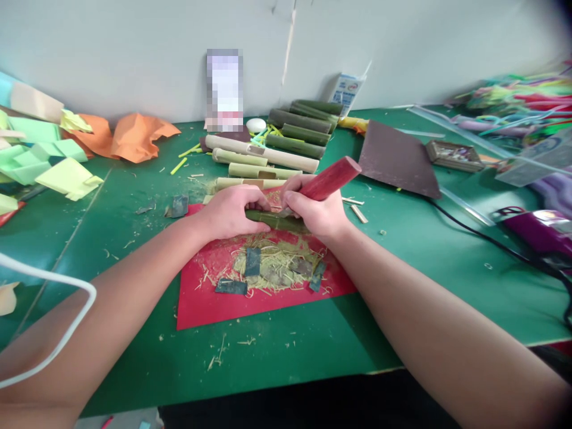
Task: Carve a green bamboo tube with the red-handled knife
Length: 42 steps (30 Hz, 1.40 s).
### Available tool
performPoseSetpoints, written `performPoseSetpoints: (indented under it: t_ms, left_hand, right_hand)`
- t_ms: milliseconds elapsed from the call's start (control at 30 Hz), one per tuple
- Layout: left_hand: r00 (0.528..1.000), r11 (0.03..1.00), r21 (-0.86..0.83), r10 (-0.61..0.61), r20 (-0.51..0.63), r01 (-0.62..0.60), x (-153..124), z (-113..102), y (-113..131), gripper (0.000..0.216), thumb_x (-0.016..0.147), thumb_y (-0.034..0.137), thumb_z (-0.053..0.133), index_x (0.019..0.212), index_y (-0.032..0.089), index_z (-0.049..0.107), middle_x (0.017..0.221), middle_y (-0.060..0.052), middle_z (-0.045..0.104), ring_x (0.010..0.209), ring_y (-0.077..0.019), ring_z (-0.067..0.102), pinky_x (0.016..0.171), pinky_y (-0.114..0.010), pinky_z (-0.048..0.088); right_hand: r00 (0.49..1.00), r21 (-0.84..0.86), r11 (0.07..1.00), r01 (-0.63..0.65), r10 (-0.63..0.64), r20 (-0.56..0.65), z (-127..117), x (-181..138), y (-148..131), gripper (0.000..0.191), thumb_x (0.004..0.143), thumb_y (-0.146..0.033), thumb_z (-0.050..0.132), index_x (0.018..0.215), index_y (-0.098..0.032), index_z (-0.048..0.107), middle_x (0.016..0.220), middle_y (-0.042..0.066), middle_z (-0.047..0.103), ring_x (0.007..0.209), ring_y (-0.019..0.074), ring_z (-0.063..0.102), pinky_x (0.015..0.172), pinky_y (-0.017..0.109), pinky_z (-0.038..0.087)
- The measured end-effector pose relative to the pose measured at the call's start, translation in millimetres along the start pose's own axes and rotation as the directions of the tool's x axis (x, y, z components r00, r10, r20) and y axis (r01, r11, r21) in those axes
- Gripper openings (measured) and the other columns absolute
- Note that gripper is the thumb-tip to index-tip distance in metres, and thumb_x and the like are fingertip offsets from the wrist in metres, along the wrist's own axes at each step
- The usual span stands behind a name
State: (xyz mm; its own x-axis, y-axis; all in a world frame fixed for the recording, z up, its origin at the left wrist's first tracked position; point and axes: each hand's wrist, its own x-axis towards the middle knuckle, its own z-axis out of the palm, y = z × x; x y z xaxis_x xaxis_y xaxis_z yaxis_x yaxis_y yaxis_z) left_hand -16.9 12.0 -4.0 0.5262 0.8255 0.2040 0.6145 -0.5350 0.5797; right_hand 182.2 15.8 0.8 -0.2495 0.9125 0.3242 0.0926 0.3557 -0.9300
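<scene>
My left hand (pixel 232 210) is closed around one end of a green bamboo piece (pixel 272 220) lying across a red mat (pixel 210 301). My right hand (pixel 315 211) grips a tool with a red wooden handle (pixel 330 178), its working end pressed against the bamboo piece between my hands; the blade itself is hidden. Below the hands, a heap of pale shavings (pixel 274 265) and dark green peel scraps (pixel 252 261) lies on the mat.
Behind the hands lie several peeled pale bamboo tubes (pixel 259 156) and green ones (pixel 304 122). Brown sandpaper sheet (pixel 395 158) at right, black cable (pixel 482 238), purple tool (pixel 538 229). Coloured paper (pixel 53 161) piled at left, a white cord (pixel 53 280) near left. Green table (pixel 438 274).
</scene>
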Motion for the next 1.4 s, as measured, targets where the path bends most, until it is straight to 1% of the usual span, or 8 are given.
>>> performPoseSetpoints:
  t_ms: [100,200,400,600,800,967,1100,1400]
  left_hand:
    - [1.000,1.000,0.000,-0.010,0.000,0.010,0,0,1,0.030,0.069,0.032,0.081,0.095,0.019,0.070,0.095,-0.002,0.072,0.087,-0.0187,0.065,0.077,-0.033,0.049]
    - [1.000,1.000,0.008,-0.018,-0.002,0.018,0,-1,2,0.030,0.069,0.032,0.081,0.094,0.019,0.070,0.094,-0.002,0.072,0.086,-0.0184,0.064,0.077,-0.032,0.048]
    - [1.000,1.000,0.002,-0.007,-0.007,0.007,-1,0,1,0.031,0.069,0.032,0.081,0.095,0.019,0.070,0.096,-0.002,0.072,0.088,-0.0186,0.065,0.079,-0.033,0.049]
    - [1.000,1.000,-0.013,0.001,-0.004,-0.001,-1,0,1,0.031,0.069,0.031,0.081,0.096,0.019,0.070,0.096,-0.002,0.072,0.088,-0.0189,0.066,0.078,-0.033,0.050]
    - [1.000,1.000,0.007,-0.002,-0.001,0.002,0,0,1,0.031,0.069,0.031,0.081,0.096,0.019,0.070,0.096,-0.002,0.073,0.088,-0.0189,0.066,0.078,-0.033,0.050]
    - [1.000,1.000,-0.004,-0.008,0.003,0.008,0,0,1,0.029,0.070,0.030,0.080,0.095,0.020,0.070,0.095,-0.001,0.072,0.087,-0.0180,0.065,0.077,-0.032,0.049]
    - [1.000,1.000,-0.006,-0.012,0.002,0.012,0,0,2,0.030,0.070,0.031,0.080,0.096,0.020,0.070,0.096,-0.002,0.072,0.088,-0.0188,0.066,0.077,-0.032,0.049]
    - [1.000,1.000,-0.005,-0.016,0.009,0.016,-1,-1,2,0.030,0.071,0.031,0.080,0.097,0.020,0.070,0.098,-0.003,0.073,0.090,-0.0194,0.066,0.080,-0.033,0.050]
  right_hand:
    - [0.999,0.003,1.000,-0.001,0.001,-0.035,-1,0,3,0.010,0.064,-0.019,0.058,0.055,-0.018,0.058,0.054,-0.002,0.053,0.052,0.0095,0.043,0.048,0.026,0.031]
    - [0.999,0.016,1.000,0.020,-0.020,-0.042,-2,0,6,0.011,0.065,-0.019,0.057,0.055,-0.019,0.057,0.056,-0.002,0.054,0.053,0.0099,0.044,0.049,0.026,0.033]
    - [1.000,-0.031,0.999,0.016,-0.016,-0.023,-2,0,4,0.012,0.067,-0.024,0.060,0.056,-0.019,0.059,0.053,-0.002,0.054,0.052,0.0100,0.043,0.048,0.026,0.032]
    - [1.000,0.006,1.000,0.010,-0.010,0.026,0,0,-4,0.015,0.069,-0.027,0.062,0.056,-0.018,0.060,0.050,-0.003,0.054,0.050,0.0096,0.045,0.048,0.025,0.034]
    - [1.000,-0.010,1.000,0.008,-0.008,0.000,1,-1,-2,0.012,0.067,-0.024,0.060,0.056,-0.019,0.059,0.052,-0.003,0.054,0.051,0.0099,0.045,0.049,0.026,0.034]
    - [0.995,-0.073,0.995,0.061,-0.067,-0.072,-2,0,7,0.012,0.068,-0.024,0.060,0.057,-0.019,0.060,0.057,-0.001,0.056,0.055,0.0112,0.046,0.051,0.027,0.035]
    - [0.997,-0.048,0.997,0.062,-0.064,-0.041,-3,0,8,0.015,0.071,-0.025,0.060,0.058,-0.019,0.059,0.055,-0.002,0.055,0.053,0.0107,0.045,0.050,0.027,0.034]
    - [0.999,-0.033,0.999,0.024,-0.025,-0.025,-2,0,2,0.014,0.069,-0.025,0.060,0.056,-0.019,0.059,0.053,-0.002,0.053,0.052,0.0101,0.044,0.048,0.026,0.033]
